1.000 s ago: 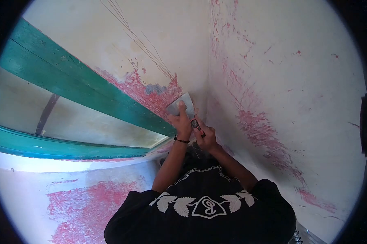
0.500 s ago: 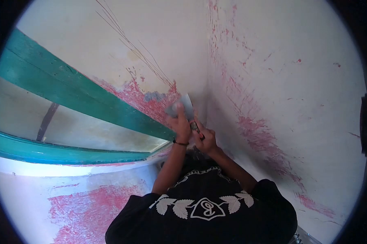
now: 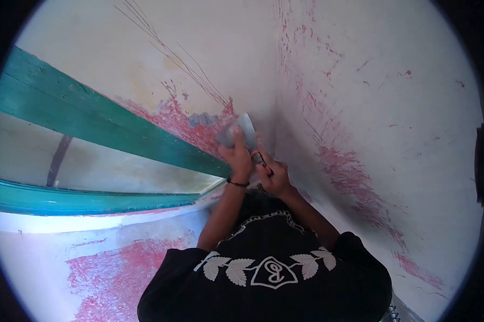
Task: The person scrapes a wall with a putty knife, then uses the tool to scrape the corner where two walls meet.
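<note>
A wide putty knife with a thin metal blade and a dark handle with red parts is held near the corner where two walls meet. My right hand is closed around its handle. My left hand, with a dark band at the wrist, grips the blade from the left, its thumb lying over the metal. Some of the left fingers are hidden. Beside the blade, the wall has a scraped red patch with a grey spot in it. Whether the blade's edge touches the wall is hard to tell.
A green wooden frame slants in from the left, close to my left wrist. The right wall has red scraped streaks. More red shows on the wall at lower left. Thin cracks run above.
Both hands and the putty knife have shifted slightly upward in view, the blade still between them. The whole view has moved a little.
</note>
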`<state>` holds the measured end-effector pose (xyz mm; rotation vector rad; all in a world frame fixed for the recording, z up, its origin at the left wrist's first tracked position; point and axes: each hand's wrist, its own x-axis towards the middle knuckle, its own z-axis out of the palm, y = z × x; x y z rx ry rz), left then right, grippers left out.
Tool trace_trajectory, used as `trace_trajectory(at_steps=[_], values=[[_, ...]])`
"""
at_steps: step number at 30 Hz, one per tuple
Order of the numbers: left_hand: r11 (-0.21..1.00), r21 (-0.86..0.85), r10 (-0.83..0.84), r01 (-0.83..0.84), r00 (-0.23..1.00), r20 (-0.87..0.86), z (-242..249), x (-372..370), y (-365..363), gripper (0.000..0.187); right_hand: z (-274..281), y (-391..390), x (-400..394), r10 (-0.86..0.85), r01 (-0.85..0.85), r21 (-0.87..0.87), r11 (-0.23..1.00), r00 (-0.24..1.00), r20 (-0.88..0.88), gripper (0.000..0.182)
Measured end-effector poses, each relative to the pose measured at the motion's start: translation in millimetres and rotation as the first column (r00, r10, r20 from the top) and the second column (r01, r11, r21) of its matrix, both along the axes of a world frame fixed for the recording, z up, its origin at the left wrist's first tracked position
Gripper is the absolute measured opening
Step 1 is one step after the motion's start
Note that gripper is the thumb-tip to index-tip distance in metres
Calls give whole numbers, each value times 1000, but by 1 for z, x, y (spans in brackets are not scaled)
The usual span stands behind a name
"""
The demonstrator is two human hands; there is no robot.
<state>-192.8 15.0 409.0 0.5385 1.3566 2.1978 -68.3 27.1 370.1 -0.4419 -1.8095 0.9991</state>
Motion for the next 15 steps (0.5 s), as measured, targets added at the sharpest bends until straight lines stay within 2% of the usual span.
trace_trajectory(at_steps=[4, 7, 10, 11, 13, 15], values=[[995, 7, 94, -96, 986, 134, 8, 15, 2, 32, -7, 0, 7, 11, -10, -20, 1000, 998, 69, 50], [1000, 5, 1, -2, 997, 79, 4, 9, -4, 34, -5, -6, 10, -4, 8, -41, 999, 995, 102, 50], [995, 1, 97, -97, 995, 18, -13, 4, 0, 32, -6, -8, 12, 2, 4, -49, 999, 992, 123, 49], [997, 6, 71, -72, 997, 41, -16, 4, -3, 32, -6, -9, 11, 12, -5, -60, 998, 993, 115, 49], [999, 30, 13, -15, 997, 79, 13, 10, -3, 33, -6, -4, 5, 19, -14, -71, 997, 997, 77, 49], [997, -21, 75, -75, 997, 30, 25, 15, -5, 34, -7, -9, 4, 19, -15, -106, 994, 999, 35, 49]])
